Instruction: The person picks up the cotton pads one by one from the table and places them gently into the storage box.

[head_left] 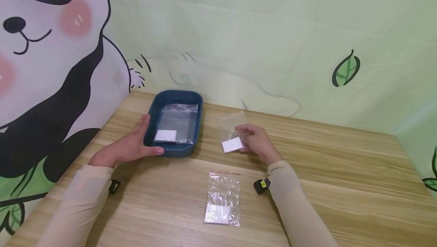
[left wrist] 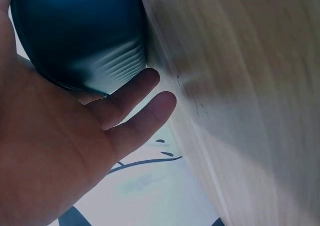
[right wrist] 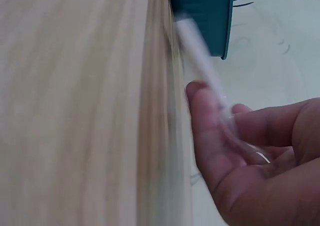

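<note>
A blue tray (head_left: pixel 173 152) stands at the back left of the table, with a clear zip bag (head_left: pixel 182 123) holding a white rectangular piece (head_left: pixel 165 136) inside. My left hand (head_left: pixel 131 145) touches the tray's near left corner, fingers straight along the outer side and thumb at the front rim. In the left wrist view its fingers (left wrist: pixel 142 126) lie extended beside the tray wall. To the right of the tray, my right hand (head_left: pixel 257 142) pinches another clear bag (head_left: pixel 229 125), whose white piece (head_left: pixel 232 145) tilts toward the tray. The right wrist view shows that bag edge-on and blurred.
A third clear zip bag (head_left: pixel 223 190) with a red seal line and a white piece lies flat on the wooden table (head_left: pixel 153 201), nearer to me. Behind the table rises a pale green wall (head_left: pixel 273 49) with panda and leaf drawings.
</note>
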{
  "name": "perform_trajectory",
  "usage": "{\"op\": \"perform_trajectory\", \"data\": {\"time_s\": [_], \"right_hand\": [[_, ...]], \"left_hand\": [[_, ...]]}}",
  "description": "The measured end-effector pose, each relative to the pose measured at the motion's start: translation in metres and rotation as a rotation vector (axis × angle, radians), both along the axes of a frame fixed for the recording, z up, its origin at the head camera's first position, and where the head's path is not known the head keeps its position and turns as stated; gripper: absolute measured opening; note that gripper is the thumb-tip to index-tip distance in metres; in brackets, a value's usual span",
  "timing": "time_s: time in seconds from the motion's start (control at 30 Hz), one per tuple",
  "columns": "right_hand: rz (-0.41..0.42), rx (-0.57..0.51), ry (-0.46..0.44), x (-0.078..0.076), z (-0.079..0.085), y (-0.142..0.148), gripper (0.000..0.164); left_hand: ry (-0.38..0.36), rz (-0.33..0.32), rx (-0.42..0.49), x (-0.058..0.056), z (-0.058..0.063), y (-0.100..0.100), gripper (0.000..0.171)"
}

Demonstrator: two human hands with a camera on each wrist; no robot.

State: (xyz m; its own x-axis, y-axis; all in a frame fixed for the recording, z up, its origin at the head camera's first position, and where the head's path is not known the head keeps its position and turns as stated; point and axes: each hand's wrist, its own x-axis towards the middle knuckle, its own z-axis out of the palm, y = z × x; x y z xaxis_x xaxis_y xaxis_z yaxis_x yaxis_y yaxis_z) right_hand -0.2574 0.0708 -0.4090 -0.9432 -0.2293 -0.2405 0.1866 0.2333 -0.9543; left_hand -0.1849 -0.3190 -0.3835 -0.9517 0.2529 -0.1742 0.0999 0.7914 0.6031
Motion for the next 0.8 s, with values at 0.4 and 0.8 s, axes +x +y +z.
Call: {"op": "perform_trajectory", "data": {"time_s": [0.4,0.8], "right_hand": [[0.056,-0.227,-0.044,-0.001,0.001,-0.006,0.077],[0.116,-0.131,0.2,0.011,0.014,-0.03,0.088]], "left_hand": [[0.009,-0.003,0.012,-0.001,-0.001,-0.002,0.13],[0.007,0.001,0.008,-0.001,-0.002,-0.001,0.131]]}}
